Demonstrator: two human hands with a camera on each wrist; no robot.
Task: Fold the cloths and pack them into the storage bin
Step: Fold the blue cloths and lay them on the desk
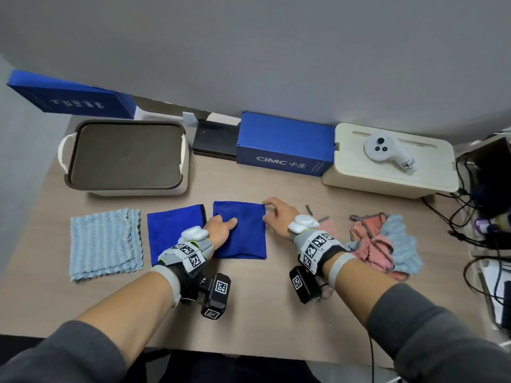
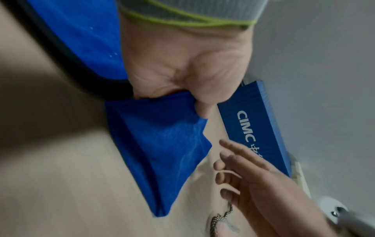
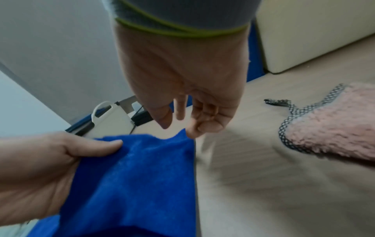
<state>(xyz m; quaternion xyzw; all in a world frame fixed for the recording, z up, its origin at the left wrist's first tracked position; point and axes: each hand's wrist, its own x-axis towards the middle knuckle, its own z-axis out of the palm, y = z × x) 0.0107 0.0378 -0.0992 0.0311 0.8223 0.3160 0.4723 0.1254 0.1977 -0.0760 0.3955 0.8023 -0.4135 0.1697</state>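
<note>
A folded blue cloth (image 1: 243, 239) (image 2: 162, 144) (image 3: 131, 176) lies at the table's middle. My left hand (image 1: 221, 225) (image 2: 182, 72) (image 3: 50, 160) grips its left edge, thumb on top. My right hand (image 1: 276, 214) (image 3: 192, 112) (image 2: 243, 173) hovers at the cloth's far right corner with loose, spread fingers, one tip touching the corner. Left of it lie a second folded blue cloth (image 1: 171, 236) (image 2: 81, 40) with a dark trim and a folded light blue cloth (image 1: 106, 243). The cream storage bin (image 1: 138, 192) stands open at the back left. An unfolded pile of pink and light blue cloths (image 1: 387, 241) (image 3: 334, 125) lies to the right.
A blue CIMC box (image 1: 284, 153) (image 2: 253, 128) and a black device (image 1: 215, 145) stand along the back wall. A cream box (image 1: 387, 178) carries a white controller (image 1: 387, 152). Cables (image 1: 475, 217) hang at the right edge. A blue box (image 1: 74, 98) leans behind the bin.
</note>
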